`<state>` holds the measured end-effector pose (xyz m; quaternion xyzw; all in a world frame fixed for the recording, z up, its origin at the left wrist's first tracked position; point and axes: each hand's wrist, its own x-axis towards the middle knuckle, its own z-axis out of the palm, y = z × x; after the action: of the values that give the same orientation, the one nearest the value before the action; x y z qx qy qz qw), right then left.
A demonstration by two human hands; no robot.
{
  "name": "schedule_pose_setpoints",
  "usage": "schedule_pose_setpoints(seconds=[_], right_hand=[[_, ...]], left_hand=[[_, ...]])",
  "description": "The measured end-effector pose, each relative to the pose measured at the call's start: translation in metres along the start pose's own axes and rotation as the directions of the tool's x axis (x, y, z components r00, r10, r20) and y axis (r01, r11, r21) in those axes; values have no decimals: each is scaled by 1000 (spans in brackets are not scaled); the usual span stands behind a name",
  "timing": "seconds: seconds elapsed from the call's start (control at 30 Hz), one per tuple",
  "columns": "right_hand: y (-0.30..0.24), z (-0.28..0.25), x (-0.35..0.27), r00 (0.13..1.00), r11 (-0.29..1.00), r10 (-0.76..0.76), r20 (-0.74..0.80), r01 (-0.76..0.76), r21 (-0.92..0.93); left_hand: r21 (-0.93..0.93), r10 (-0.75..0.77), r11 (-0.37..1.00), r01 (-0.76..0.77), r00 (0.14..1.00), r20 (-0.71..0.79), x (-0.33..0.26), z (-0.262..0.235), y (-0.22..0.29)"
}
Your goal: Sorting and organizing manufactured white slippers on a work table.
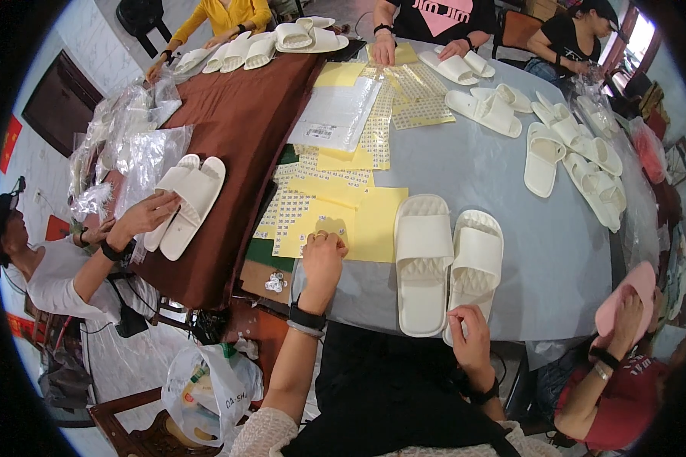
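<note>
My left hand (324, 257) reaches onto the yellow sticker sheets (373, 221) on the grey table (526, 251), fingertips pinching at a small label on a sheet. My right hand (469, 335) grips the heel end of the right white slipper (476, 263) at the table's near edge. A second white slipper (423, 259) lies right beside it, sole ridges up, untouched. Both wrists wear dark bands.
More sticker sheets and a white padded envelope (335, 114) lie mid-table. Several white slippers (579, 152) sit at the far right and far end. Other people work around: one at left holds a slipper pair (187, 202) on brown cloth, one at right holds a pink slipper (625, 297). A plastic bag (206, 388) sits below.
</note>
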<state>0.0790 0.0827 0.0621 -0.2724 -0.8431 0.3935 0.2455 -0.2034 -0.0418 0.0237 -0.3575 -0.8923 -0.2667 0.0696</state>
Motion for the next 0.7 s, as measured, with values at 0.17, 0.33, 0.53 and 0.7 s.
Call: schedule_pose_setpoints(seconds=[0.17,0.33,0.53,0.7], right_hand=[[0,0,-4,999,1000,10,-39,-11,-3],[13,-5,-2,996,996,54,-69,-59,-60],[18,-28,15,964,985,77,-256,-113,-132],[30,-42,0,951,978,83,-299,-136,-162]], left_hand=[[43,25,999,-20,994,-105,-6,-1,7],[-298,125,947,-118,992,3,-35,-19,81],[-463,434,842,-277,857,277,-61,12,165],[-390,555,821,-417,745,369,-66,47,193]])
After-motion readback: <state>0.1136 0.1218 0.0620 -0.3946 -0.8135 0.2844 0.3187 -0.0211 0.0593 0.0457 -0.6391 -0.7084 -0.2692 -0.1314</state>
